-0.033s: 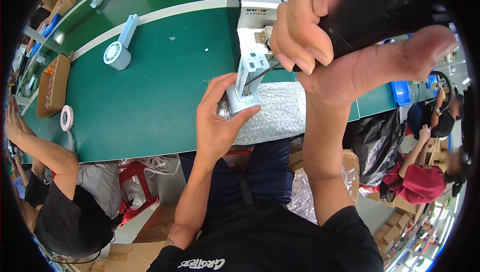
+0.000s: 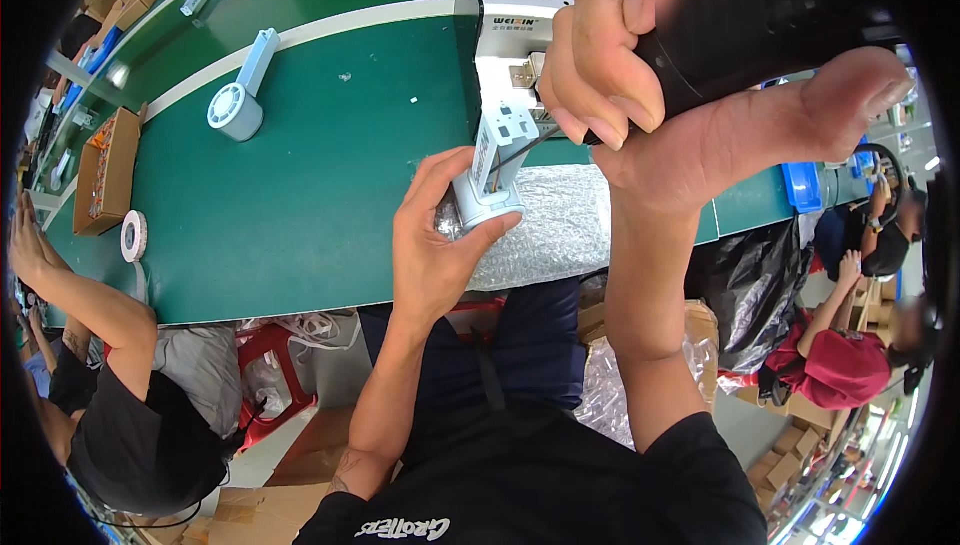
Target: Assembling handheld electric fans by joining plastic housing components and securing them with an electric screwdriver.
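My left hand (image 2: 432,235) grips the round base of a light blue handheld fan housing (image 2: 489,209), thumb in front and fingers behind. Its hollow handle part points up and away from me, with the inside exposed and a thin wire showing. Close to the camera, my right hand (image 2: 660,150) is wrapped round a thick black electric screwdriver (image 2: 715,40), its thumb stretched along the underside. The screwdriver's slim dark bit (image 2: 522,151) slants down left into the housing. Where the tip meets the part is too small to make out.
Below the housing lies a silvery bubble-wrap sheet (image 2: 560,225) on the green table (image 2: 320,205). A metal screw-feeding machine (image 2: 505,30) stands behind. Leftward are another blue fan (image 2: 236,113), a tape roll (image 2: 133,236) and a cardboard box (image 2: 112,175). Co-workers sit on both sides.
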Available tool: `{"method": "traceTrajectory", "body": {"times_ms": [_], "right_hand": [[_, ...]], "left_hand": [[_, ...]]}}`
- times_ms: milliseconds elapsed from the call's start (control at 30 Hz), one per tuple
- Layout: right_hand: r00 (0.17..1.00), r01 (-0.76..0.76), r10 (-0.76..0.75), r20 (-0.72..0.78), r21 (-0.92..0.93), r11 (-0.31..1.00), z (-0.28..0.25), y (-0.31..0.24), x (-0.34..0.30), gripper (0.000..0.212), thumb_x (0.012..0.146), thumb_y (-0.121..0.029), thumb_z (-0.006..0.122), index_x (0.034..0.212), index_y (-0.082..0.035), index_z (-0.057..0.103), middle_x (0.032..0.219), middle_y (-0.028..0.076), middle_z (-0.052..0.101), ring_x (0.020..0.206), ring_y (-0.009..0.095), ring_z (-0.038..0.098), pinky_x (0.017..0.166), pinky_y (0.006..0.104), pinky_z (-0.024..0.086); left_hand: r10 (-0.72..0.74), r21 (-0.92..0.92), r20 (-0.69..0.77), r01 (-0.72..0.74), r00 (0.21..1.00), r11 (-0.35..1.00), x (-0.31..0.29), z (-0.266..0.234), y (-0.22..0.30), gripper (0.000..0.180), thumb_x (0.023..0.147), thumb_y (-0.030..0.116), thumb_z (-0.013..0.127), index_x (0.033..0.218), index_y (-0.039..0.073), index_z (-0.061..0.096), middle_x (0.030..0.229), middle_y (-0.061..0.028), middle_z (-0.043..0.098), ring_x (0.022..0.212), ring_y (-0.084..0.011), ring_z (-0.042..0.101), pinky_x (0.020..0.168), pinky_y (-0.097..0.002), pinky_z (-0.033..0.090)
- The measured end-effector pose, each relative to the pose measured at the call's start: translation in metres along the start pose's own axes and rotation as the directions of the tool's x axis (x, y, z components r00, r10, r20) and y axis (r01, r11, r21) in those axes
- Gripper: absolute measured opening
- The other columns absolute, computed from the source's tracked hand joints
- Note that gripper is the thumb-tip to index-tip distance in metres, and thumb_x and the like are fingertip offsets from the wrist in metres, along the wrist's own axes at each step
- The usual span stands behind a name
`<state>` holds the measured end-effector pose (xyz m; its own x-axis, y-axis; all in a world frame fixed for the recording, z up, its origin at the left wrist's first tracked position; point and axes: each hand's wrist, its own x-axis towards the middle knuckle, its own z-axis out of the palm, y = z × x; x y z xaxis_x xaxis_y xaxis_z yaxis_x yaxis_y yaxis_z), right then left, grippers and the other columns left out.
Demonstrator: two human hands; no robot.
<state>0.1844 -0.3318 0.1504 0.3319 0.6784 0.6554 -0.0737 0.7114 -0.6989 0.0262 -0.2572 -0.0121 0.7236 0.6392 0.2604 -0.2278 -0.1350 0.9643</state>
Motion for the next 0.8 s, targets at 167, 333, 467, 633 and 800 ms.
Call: {"method": "traceTrajectory", "body": {"times_ms": [167, 333, 467, 633, 800], "right_hand": [[0.978, 0.134, -0.144, 0.153, 0.074, 0.988, 0.010, 0.026, 0.011, 0.100, 0.084, -0.098, 0.034, 0.098, -0.001, 0.054, 0.059, 0.004, 0.045, 0.047, 0.016, 0.038, 0.043, 0.0317, 0.038], [0.934, -0.020, -0.099, -0.343, -0.329, 0.944, 0.019, 0.010, -0.014, 0.098, 0.081, -0.096, 0.049, 0.095, 0.002, 0.051, 0.058, 0.008, 0.049, 0.044, 0.018, 0.044, 0.045, 0.0314, 0.042], [0.933, 0.088, -0.092, -0.348, -0.028, 0.996, 0.001, -0.007, -0.021, 0.090, 0.088, -0.091, 0.046, 0.095, -0.001, 0.052, 0.056, 0.004, 0.043, 0.043, 0.016, 0.042, 0.045, 0.0291, 0.041], [0.764, -0.430, -0.191, -0.617, -0.706, 0.562, -0.006, 0.015, -0.034, 0.053, 0.100, -0.041, 0.071, 0.122, 0.004, 0.058, 0.095, 0.017, 0.070, 0.080, 0.028, 0.070, 0.070, 0.0420, 0.057], [0.789, -0.099, 0.422, 0.446, -0.586, 0.804, -0.002, -0.050, -0.087, 0.071, 0.101, -0.045, 0.068, 0.143, 0.008, 0.048, 0.135, 0.030, 0.061, 0.124, 0.047, 0.061, 0.107, 0.0473, 0.048]], "left_hand": [[0.126, 0.178, -0.044, -0.116, 0.991, 0.977, -0.004, -0.008, -0.001, 0.061, 0.075, 0.004, 0.091, 0.130, -0.002, 0.065, 0.127, -0.0147, 0.066, 0.117, -0.0262, 0.064, 0.102, -0.0373, 0.050], [0.225, 0.234, -0.039, -0.210, 0.973, 0.949, -0.007, 0.019, 0.010, 0.064, 0.073, 0.009, 0.093, 0.129, -0.001, 0.064, 0.127, -0.0186, 0.065, 0.116, -0.0374, 0.065, 0.098, -0.0409, 0.053], [0.163, 0.239, 0.078, -0.178, 0.983, 0.955, -0.001, 0.005, 0.023, 0.063, 0.073, 0.007, 0.092, 0.130, 0.001, 0.064, 0.128, -0.0182, 0.065, 0.116, -0.0378, 0.064, 0.098, -0.0410, 0.053], [0.171, 0.618, -0.302, 0.056, 0.938, 0.784, 0.019, -0.127, 0.020, 0.054, 0.083, 0.012, 0.088, 0.130, -0.004, 0.065, 0.118, -0.0162, 0.070, 0.101, -0.0228, 0.066, 0.089, -0.0359, 0.055], [0.046, 0.551, -0.345, 0.163, 0.938, 0.819, 0.031, -0.205, 0.008, 0.052, 0.100, 0.028, 0.075, 0.137, -0.006, 0.062, 0.112, -0.0130, 0.071, 0.094, -0.0167, 0.066, 0.082, -0.0291, 0.052]]}}
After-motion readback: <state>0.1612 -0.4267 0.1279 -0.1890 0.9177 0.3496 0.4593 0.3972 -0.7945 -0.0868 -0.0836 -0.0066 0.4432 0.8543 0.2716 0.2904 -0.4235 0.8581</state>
